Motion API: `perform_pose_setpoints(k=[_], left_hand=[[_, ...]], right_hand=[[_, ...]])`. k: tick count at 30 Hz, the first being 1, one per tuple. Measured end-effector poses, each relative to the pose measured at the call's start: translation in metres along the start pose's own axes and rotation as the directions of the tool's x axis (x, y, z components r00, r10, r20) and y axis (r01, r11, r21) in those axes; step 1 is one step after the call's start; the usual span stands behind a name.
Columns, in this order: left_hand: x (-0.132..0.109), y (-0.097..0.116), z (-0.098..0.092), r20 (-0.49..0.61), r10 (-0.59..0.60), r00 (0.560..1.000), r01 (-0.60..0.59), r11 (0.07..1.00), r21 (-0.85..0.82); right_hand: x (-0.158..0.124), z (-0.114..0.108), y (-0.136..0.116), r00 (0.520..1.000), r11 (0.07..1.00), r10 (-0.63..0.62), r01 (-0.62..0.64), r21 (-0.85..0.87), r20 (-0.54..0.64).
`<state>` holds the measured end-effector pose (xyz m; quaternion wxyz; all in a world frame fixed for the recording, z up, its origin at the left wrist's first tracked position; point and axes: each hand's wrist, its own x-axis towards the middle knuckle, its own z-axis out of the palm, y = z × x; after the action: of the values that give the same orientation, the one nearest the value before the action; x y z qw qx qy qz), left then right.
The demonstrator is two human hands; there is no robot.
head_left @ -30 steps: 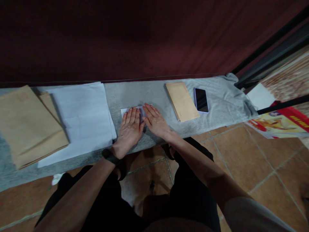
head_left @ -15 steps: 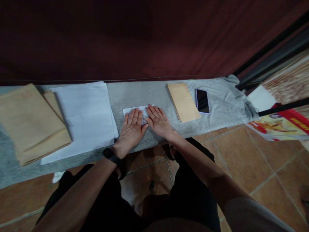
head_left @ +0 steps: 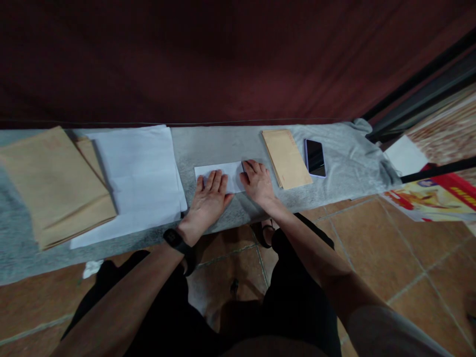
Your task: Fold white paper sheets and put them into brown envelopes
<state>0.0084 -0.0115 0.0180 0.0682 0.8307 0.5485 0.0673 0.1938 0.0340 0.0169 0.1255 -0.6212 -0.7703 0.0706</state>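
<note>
A narrow folded sheet of white paper [head_left: 233,174] lies flat on the grey cloth in front of me. My left hand [head_left: 209,196] rests on its left part, palm down with fingers stretched out. At the paper's right end lies my right hand [head_left: 258,182], its fingers flat and slightly bent over the edge. Part of the paper is hidden under both hands. To the right of my right hand is a small stack of folded brown envelopes [head_left: 288,159]. Left of my left hand, a stack of large white paper sheets [head_left: 139,173] lies on the cloth.
Large brown envelopes [head_left: 70,188] overlap the white sheets at the far left. A phone [head_left: 315,157] lies beyond the small brown stack. The grey cloth [head_left: 219,141] covers a narrow bench against a dark red curtain [head_left: 223,64]. A colourful box [head_left: 435,196] stands at the right.
My right hand has slid to the right along the paper, away from my left hand, uncovering its middle. My left hand stays on the left part. The view has shifted slightly.
</note>
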Motion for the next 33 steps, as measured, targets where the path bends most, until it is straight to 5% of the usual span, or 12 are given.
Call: perform_pose_setpoints(k=[14,19,24,27,30,33], left_hand=[[0.001,0.006,-0.006,-0.058,0.033,0.998,-0.031,0.999,0.040],[0.001,0.009,-0.010,-0.145,0.009,0.989,-0.009,1.000,0.000],[0.005,-0.002,-0.024,-0.339,-0.118,0.933,0.036,0.970,-0.239],[0.012,-0.011,-0.029,-0.437,-0.378,0.816,0.036,0.788,-0.614],[0.019,-0.010,-0.028,-0.351,-0.617,0.704,-0.109,0.394,-0.913],[0.022,-0.001,-0.023,-0.151,-0.676,0.722,-0.186,0.021,-0.982]], right_hand=[[0.012,-0.016,-0.003,0.943,0.882,0.229,-0.306,0.359,0.242],[0.017,-0.013,0.000,0.972,0.578,0.099,-0.230,0.783,0.212],[0.018,-0.018,-0.001,0.987,0.354,0.138,-0.129,0.926,0.085],[0.016,-0.024,-0.003,0.964,0.322,0.258,-0.142,0.936,0.058],[0.011,-0.025,-0.011,0.963,0.247,0.227,-0.203,0.948,0.147],[0.006,-0.016,-0.022,0.959,0.165,0.073,-0.283,0.945,0.275]])
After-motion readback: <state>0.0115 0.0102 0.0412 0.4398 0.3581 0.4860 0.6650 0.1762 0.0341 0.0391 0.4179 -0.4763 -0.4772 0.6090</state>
